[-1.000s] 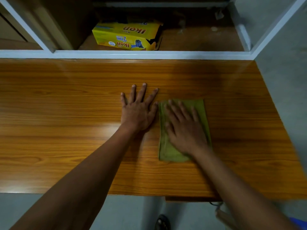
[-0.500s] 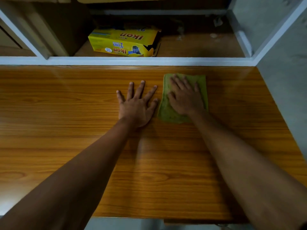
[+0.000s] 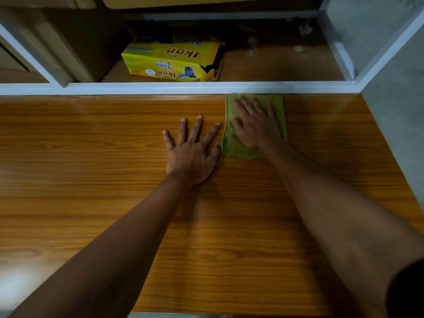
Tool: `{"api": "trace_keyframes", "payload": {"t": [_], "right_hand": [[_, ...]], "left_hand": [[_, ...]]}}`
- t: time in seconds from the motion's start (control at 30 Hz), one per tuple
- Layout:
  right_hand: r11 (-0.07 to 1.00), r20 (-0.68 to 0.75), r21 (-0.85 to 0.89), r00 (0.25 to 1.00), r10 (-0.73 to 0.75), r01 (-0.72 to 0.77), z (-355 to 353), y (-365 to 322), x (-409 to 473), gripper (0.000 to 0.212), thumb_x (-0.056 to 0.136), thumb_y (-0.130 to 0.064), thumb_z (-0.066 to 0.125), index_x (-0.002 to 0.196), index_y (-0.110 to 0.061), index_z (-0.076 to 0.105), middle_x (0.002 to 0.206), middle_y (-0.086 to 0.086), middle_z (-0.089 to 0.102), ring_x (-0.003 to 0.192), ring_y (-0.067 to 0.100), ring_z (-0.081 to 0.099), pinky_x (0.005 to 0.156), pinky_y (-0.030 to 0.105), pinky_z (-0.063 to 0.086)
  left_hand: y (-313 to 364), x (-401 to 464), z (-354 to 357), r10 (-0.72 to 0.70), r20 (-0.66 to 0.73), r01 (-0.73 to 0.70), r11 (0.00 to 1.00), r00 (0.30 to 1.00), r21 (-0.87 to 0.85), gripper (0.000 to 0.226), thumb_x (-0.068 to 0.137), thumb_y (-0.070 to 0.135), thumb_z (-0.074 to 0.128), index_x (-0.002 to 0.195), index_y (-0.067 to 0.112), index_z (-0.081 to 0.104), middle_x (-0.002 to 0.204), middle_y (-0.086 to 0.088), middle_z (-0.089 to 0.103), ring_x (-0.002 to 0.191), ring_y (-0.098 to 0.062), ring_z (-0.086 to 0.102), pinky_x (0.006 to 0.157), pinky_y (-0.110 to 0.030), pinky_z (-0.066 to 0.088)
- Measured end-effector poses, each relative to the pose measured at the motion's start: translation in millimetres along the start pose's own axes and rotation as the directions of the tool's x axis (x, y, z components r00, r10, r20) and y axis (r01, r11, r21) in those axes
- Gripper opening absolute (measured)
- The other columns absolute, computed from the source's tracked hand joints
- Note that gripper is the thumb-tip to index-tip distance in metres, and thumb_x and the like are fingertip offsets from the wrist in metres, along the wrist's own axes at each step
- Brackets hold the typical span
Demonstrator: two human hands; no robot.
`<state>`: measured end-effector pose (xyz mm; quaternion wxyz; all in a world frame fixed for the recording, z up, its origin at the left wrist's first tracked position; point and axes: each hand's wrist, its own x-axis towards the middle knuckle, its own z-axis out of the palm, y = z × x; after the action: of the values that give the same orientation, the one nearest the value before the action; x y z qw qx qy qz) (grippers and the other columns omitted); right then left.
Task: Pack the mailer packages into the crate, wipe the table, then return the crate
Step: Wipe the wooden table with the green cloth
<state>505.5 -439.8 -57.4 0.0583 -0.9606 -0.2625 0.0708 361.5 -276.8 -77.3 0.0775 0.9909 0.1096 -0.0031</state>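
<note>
Table (image 3: 91,203) of orange wood grain spans our view; on it our left hand (image 3: 191,154) lies flat with fingers spread, holding nothing. Just beside it, our right hand (image 3: 254,126) presses straight fingers on the green cloth (image 3: 281,115) at the table's far edge, below a yellow box (image 3: 169,61).

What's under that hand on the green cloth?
Under the right hand lies the green cloth, flat on the wooden table. The hand covers the cloth's middle, and the cloth hides the wood below, so any dirt there can't be seen.
</note>
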Motion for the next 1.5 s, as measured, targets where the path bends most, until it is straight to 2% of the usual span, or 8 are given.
{"api": "trace_keyframes", "payload": {"t": [0.2,0.43,0.63,0.73,0.9,1.13,1.37,1.5], "right_hand": [[0.997,-0.003,-0.035,0.997,-0.074,0.074,16,-8,-84,0.067,0.107,-0.059,0.009,0.169,-0.034,0.002,0.177,-0.012,-0.007,0.163,0.018,-0.007,0.13,0.058,0.001],[0.999,-0.006,-0.026,0.999,-0.043,0.043,2,17,6,0.066,0.108,-0.057,0.016,0.169,-0.035,0.001,0.177,-0.01,-0.005,0.164,0.022,-0.005,0.129,0.059,-0.001],[0.988,-0.005,-0.044,0.989,-0.151,0.151,13,9,-78,0.066,0.108,-0.061,0.012,0.168,-0.038,-0.004,0.176,-0.015,-0.011,0.163,0.018,-0.009,0.129,0.058,-0.001],[0.983,0.019,-0.071,0.986,-0.166,0.167,13,20,-68,0.066,0.108,-0.063,0.008,0.167,-0.04,-0.007,0.175,-0.017,-0.014,0.163,0.016,-0.012,0.129,0.059,-0.004],[0.998,0.01,-0.03,0.998,-0.061,0.062,-5,23,7,0.064,0.109,-0.057,0.017,0.168,-0.04,0.001,0.177,-0.014,-0.006,0.164,0.019,-0.005,0.128,0.063,0.001],[0.991,0.051,-0.075,0.993,-0.109,0.113,11,9,-82,0.065,0.107,-0.063,0.004,0.166,-0.042,-0.014,0.173,-0.019,-0.021,0.161,0.015,-0.017,0.129,0.057,-0.005],[0.999,-0.014,-0.028,0.999,0.045,-0.046,-4,44,0,0.063,0.108,-0.06,0.004,0.167,-0.04,-0.009,0.176,-0.012,-0.013,0.163,0.021,-0.009,0.129,0.06,0.001],[1.0,-0.015,-0.017,1.0,-0.005,0.005,3,24,-59,0.063,0.109,-0.059,0.009,0.168,-0.038,-0.005,0.175,-0.014,-0.014,0.162,0.019,-0.012,0.129,0.059,-0.002]], "left_hand": [[-1,1,0,0.021,0.007,-0.021,1.0,1.0,-0.015,0.062,0.105,0.073,0.009,0.162,0.058,-0.011,0.178,0.007,-0.01,0.163,-0.035,-0.014,0.119,-0.079,0.0],[-3,0,3,0.013,-0.013,-0.013,1.0,1.0,-0.017,0.061,0.105,0.074,0.009,0.161,0.06,-0.009,0.178,0.009,-0.008,0.163,-0.034,-0.014,0.119,-0.079,-0.001],[-1,1,-1,0.026,-0.008,-0.026,0.999,1.0,-0.018,0.062,0.105,0.073,0.007,0.162,0.058,-0.01,0.178,0.007,-0.009,0.163,-0.035,-0.013,0.119,-0.079,0.0],[-3,1,2,0.033,-0.019,-0.033,0.999,0.999,-0.014,0.062,0.105,0.073,0.006,0.162,0.057,-0.009,0.179,0.006,-0.007,0.163,-0.036,-0.012,0.119,-0.079,0.0],[-4,0,3,0.029,-0.036,-0.03,0.999,0.999,-0.027,0.062,0.105,0.074,0.007,0.163,0.057,-0.005,0.179,0.006,-0.005,0.163,-0.036,-0.011,0.119,-0.079,-0.001],[-4,-1,0,0.06,-0.018,-0.06,0.998,0.998,-0.019,0.063,0.106,0.072,0.008,0.165,0.053,-0.007,0.179,0.002,-0.005,0.163,-0.039,-0.01,0.118,-0.08,0.003],[-4,-3,3,0.049,-0.045,-0.051,0.998,0.998,-0.033,0.062,0.106,0.073,0.009,0.164,0.056,-0.005,0.179,0.004,-0.004,0.163,-0.037,-0.011,0.119,-0.079,-0.001],[0,-3,-1,0.055,-0.011,-0.055,0.998,0.998,-0.026,0.064,0.105,0.075,0.008,0.163,0.056,-0.009,0.178,0.004,-0.007,0.163,-0.037,-0.013,0.119,-0.079,0.0]]}}
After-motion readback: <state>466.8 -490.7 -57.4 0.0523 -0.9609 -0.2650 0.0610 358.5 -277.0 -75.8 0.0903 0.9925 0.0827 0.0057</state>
